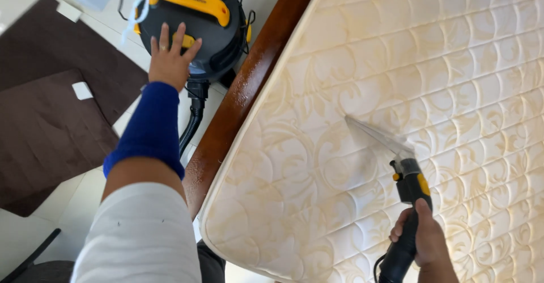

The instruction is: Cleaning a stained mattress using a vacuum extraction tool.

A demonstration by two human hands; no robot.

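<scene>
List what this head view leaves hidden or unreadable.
- Head view: left hand covers the control it touches on the black-and-yellow machine, whose top is cut off by the frame edge.
- Hose end hidden behind the forearm.
- Nozzle handle base cut off by the bottom edge, below the right hand.

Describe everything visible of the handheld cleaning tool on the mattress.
The handheld cleaning tool has a black plastic-looking body with yellow accents and a wide, clear, wedge-shaped nozzle. The nozzle's flat mouth rests on the cream quilted mattress, pointing up and left in the picture. The right hand grips its black handle from below, thumb along the top. A dark cord or hose trails from the handle's base toward the bottom edge.
</scene>
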